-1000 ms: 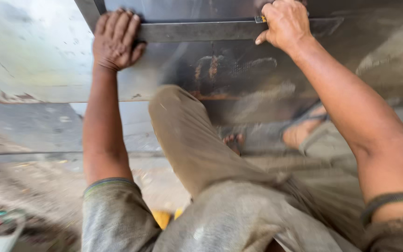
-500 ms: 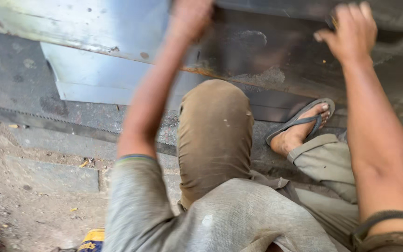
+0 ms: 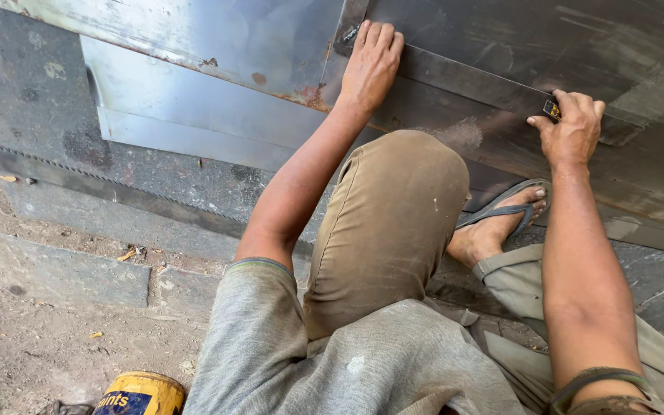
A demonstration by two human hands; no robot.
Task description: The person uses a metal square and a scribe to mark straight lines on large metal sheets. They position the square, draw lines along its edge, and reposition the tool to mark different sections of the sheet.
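Nearest to me, at the bottom edge, sits a yellow paint tin (image 3: 141,394) on the dirt ground (image 3: 32,338). Above it my bent knee in brown trousers (image 3: 390,230) rises between my two arms, and my sandalled foot (image 3: 501,223) is planted on the edge of the big metal sheet (image 3: 578,46), I judge to pin it flat.

Farther out, my left hand (image 3: 370,65) lies palm down, fingers together and flat, on the near end of a dark flat metal strip (image 3: 478,84) that runs slanting across the sheet; it presses the strip rather than grips it. My right hand (image 3: 574,131) is at the strip's other end, fingers curled and closed on a small dark and yellow object (image 3: 552,111), too small to identify. With both ends held, the strip probably serves as a straightedge.

Beyond the left hand, a brighter steel sheet (image 3: 194,92) overlaps the rusty edge.

Compared with half a second ago, the view has steadied and both hands sit lower in it, still on the same strip.
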